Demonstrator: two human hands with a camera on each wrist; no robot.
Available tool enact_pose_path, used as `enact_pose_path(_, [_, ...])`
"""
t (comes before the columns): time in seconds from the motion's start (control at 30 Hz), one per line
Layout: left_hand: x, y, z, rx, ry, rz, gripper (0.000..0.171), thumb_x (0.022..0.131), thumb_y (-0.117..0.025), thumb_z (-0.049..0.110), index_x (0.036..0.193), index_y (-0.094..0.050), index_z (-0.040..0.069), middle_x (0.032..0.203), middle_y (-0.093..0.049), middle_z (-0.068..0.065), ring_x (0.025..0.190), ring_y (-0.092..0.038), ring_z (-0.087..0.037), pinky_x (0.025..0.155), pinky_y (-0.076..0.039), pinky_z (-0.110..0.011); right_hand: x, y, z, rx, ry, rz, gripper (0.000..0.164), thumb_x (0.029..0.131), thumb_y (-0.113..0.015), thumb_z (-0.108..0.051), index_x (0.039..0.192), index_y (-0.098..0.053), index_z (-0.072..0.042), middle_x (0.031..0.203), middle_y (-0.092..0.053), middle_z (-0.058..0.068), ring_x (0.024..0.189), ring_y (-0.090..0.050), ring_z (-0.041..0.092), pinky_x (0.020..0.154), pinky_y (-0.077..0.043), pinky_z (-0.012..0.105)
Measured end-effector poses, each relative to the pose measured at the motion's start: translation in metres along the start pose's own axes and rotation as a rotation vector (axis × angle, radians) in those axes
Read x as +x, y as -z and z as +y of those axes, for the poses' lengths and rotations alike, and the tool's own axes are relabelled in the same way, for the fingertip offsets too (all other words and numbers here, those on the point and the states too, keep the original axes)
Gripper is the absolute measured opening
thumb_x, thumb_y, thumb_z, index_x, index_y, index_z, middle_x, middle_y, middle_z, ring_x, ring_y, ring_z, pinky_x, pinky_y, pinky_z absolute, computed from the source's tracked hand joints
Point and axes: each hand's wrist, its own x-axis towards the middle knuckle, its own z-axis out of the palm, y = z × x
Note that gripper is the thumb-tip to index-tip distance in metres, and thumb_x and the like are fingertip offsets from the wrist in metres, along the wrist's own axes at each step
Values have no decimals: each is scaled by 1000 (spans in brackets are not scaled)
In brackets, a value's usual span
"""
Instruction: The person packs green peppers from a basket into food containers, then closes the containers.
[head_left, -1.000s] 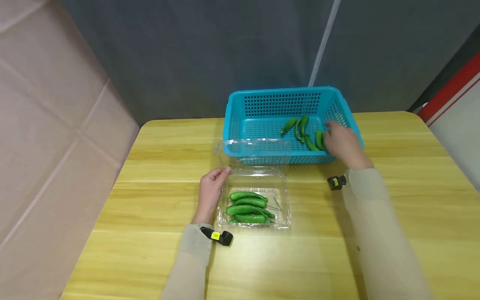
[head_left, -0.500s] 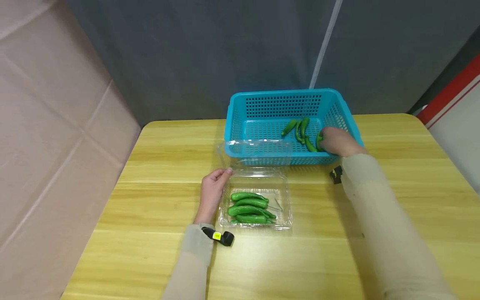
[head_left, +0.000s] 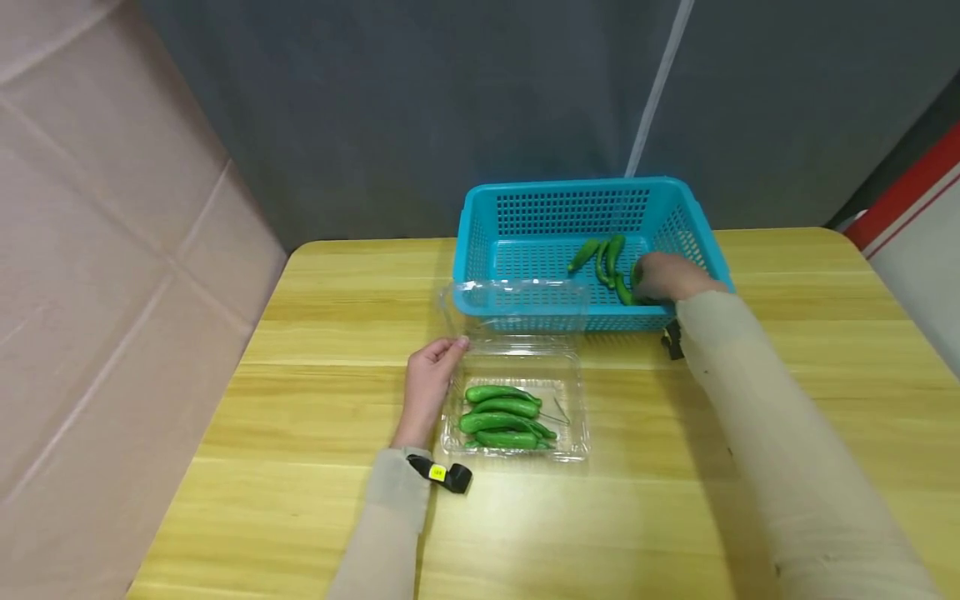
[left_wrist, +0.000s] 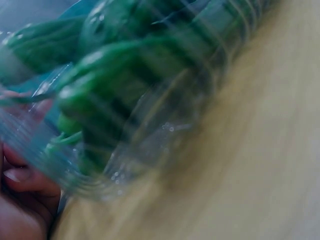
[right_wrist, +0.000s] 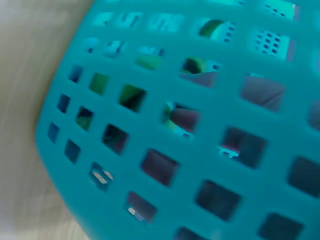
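A clear plastic clamshell box [head_left: 573,408] lies with its lid raised against the basket. My left hand [head_left: 429,383] pinches its left edge near the hinge, thumb on top. Several green peppers [head_left: 504,425] lie side by side in the box, and the left wrist view shows these peppers [left_wrist: 115,75] blurred through the plastic wall. My right hand [head_left: 670,277] reaches down into the front right corner of the blue basket [head_left: 517,192], over a green pepper [head_left: 636,273] it partly covers. Its fingertips are hidden in the head view; whether they grip the pepper I cannot tell.
More green peppers [head_left: 603,262] lie in the basket left of my right hand. The perforated basket wall [right_wrist: 165,145] fills the right wrist view. Both containers stand on a wooden table [head_left: 322,375], with a dark partition [head_left: 420,108] behind.
My right hand has lowered into the basket corner and shifted slightly left over the pepper, its forearm swinging forward. My left hand keeps its place on the box.
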Motion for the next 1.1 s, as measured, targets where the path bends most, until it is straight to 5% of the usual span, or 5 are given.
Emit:
enact_pose_path(0.23, [-11,4,30,-19,4,-44,32,86,-60,29,92,-66,-2,45,-36,4,35,-30,-4,34,-25,-22,8,-6,1,9,-56,-29,38,80,-59,-14,113,-44,-3,101,-49,18,87,-43,33,67,-38,47])
enact_pose_path(0.37, [-7,3,21,-23,10,-42,35,84,-61,35,90,-68,1,44,-36,4,36,-30,-6,35,-25,-23,8,-6,0,11,-94,-36,42,82,-58,-16,117,-40,-4,103,-46,19,89,-41,33,67,-36,51])
enact_pose_path(0.6, [1,-1,-2,-12,0,-7,43,78,-61,50,87,-69,9,45,-36,3,37,-30,-11,33,-24,-25,4,-5,0,-2,-101,27,11,82,-52,-12,78,-46,-4,77,-45,13,72,-40,28,59,-33,43])
enact_pose_path(1.1, [1,-1,-2,-15,13,-11,41,78,-62,48,87,-69,9,46,-37,3,38,-31,-9,34,-25,-23,-4,3,6,-45,-17,139,21,83,-51,-6,62,-52,-3,60,-43,8,59,-40,24,53,-35,35])
